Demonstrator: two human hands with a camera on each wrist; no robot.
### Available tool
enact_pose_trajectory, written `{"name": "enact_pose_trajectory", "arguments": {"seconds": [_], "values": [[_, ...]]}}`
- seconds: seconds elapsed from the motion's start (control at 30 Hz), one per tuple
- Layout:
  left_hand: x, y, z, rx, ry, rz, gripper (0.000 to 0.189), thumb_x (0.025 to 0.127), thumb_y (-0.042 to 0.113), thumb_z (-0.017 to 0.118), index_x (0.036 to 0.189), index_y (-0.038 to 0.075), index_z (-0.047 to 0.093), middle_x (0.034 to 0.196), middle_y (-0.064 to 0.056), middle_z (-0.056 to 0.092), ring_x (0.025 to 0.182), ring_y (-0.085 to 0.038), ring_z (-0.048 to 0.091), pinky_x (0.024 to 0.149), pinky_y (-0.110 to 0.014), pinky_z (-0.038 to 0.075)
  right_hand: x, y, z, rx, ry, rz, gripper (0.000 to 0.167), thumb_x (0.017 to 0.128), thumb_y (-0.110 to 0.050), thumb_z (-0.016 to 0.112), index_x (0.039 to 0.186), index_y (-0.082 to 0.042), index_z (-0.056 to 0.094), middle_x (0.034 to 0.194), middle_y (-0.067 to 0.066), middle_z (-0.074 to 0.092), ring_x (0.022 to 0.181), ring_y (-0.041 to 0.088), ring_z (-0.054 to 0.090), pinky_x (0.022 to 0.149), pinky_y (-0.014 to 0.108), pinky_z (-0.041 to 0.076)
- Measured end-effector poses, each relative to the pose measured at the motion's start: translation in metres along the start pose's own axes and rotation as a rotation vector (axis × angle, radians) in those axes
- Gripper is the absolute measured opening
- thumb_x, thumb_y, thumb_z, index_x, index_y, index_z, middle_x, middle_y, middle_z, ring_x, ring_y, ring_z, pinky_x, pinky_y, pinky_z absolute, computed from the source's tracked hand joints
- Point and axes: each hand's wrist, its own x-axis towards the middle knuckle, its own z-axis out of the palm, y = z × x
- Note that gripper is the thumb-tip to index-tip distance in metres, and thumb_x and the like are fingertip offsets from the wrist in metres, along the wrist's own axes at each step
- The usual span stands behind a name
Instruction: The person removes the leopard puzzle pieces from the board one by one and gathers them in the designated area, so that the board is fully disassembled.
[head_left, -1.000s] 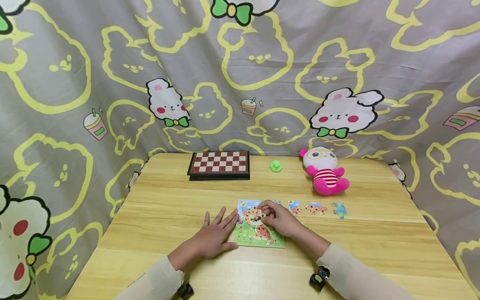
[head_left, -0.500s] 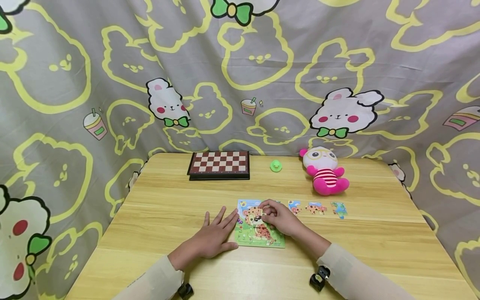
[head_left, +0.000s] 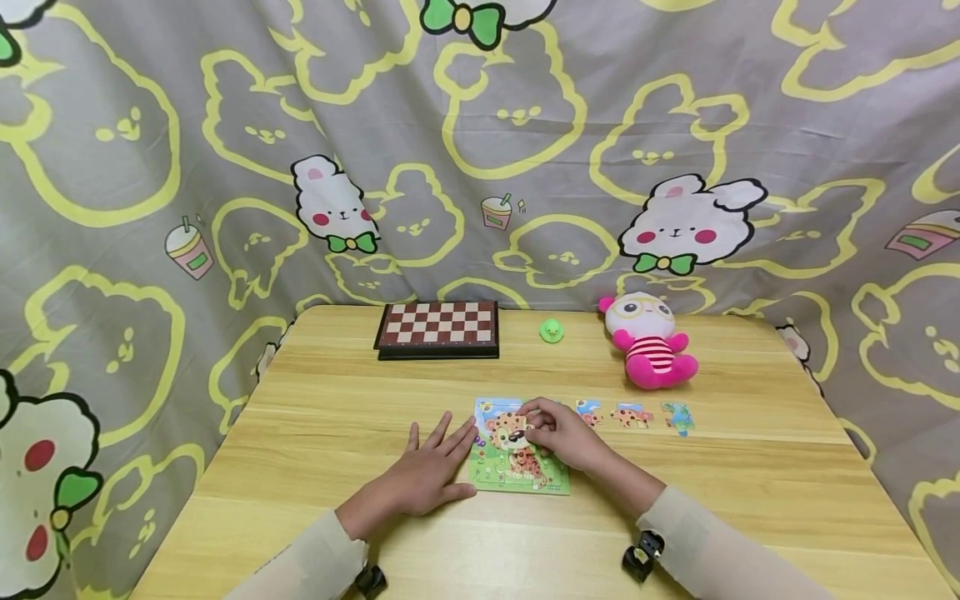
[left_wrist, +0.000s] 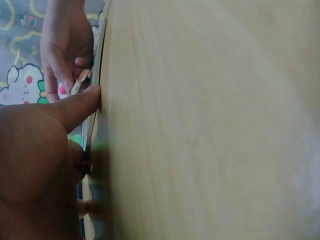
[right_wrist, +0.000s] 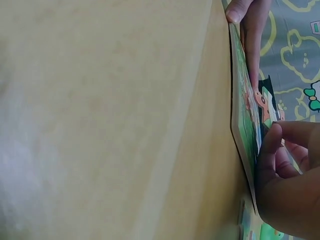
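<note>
A square jigsaw puzzle board (head_left: pixel 487 481) with a spotted leopard on green and blue lies on the table in front of me. My right hand (head_left: pixel 567 439) pinches a puzzle piece (head_left: pixel 510 428) showing part of the leopard's face, between thumb and fingers. In the right wrist view that puzzle piece (right_wrist: pixel 270 106) stands tilted over the board. Part of the board's upper right is hidden behind the right hand. My left hand (head_left: pixel 429 477) lies palm down with fingers spread, its fingertips at the board's left edge and the thumb near its lower left corner.
Loose puzzle pieces lie in a row right of the board, among them a leopard-spotted piece (head_left: pixel 632 417) and a blue-green piece (head_left: pixel 679 418). Along the back stand a checkered game board (head_left: pixel 438 325), a small green duck (head_left: pixel 552 331) and a pink plush toy (head_left: pixel 651 346). A patterned curtain (head_left: pixel 420 125) hangs behind.
The right hand keeps pinching the face piece over the board, with only a very slight shift in the piece's tilt. The left hand has stayed in place.
</note>
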Motion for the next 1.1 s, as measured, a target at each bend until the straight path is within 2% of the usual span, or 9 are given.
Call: {"name": "enact_pose_trajectory", "arguments": {"seconds": [0.43, 0.57, 0.8, 1.1], "values": [[0.001, -0.001, 0.0, 0.0, -0.005, 0.003, 0.088, 0.102, 0.065, 0.045, 0.167, 0.017, 0.011, 0.175, 0.002, 0.0, 0.159, -0.037, -0.006, 0.115, -0.079, 0.0, -0.006, -0.007, -0.009, 0.006, -0.006, 0.022, 0.032, 0.1, -0.002, 0.063, 0.132, -0.001, 0.061, 0.095, 0.015, 0.063, 0.071, 0.021, 0.059, 0.062, 0.031, 0.056], [0.0, 0.0, -0.001, -0.002, -0.004, 0.002, 0.088, 0.102, 0.065, 0.045, 0.167, 0.016, 0.012, 0.175, 0.001, 0.001, 0.159, -0.038, -0.006, 0.115, -0.079, 0.0, -0.011, -0.008, -0.015, -0.023, -0.003, 0.018, 0.033, 0.101, -0.004, 0.063, 0.133, -0.001, 0.06, 0.095, 0.018, 0.066, 0.067, 0.022, 0.058, 0.059, 0.03, 0.054], [0.0, 0.0, -0.001, -0.005, -0.003, 0.002, 0.088, 0.102, 0.064, 0.046, 0.167, 0.016, 0.012, 0.175, 0.001, 0.002, 0.159, -0.038, -0.005, 0.115, -0.079, 0.0, -0.02, -0.001, -0.026, -0.082, 0.015, 0.04, 0.031, 0.102, -0.008, 0.062, 0.133, -0.006, 0.061, 0.092, 0.011, 0.065, 0.064, 0.02, 0.056, 0.051, 0.026, 0.045], [0.0, -0.002, 0.002, -0.01, 0.007, 0.012, 0.089, 0.102, 0.065, 0.045, 0.167, 0.015, 0.011, 0.174, 0.002, 0.0, 0.159, -0.038, -0.006, 0.114, -0.079, -0.002, -0.038, 0.005, -0.042, -0.096, 0.027, 0.024, 0.032, 0.103, -0.009, 0.062, 0.134, 0.0, 0.06, 0.092, 0.012, 0.067, 0.066, 0.017, 0.057, 0.057, 0.03, 0.053]]}}
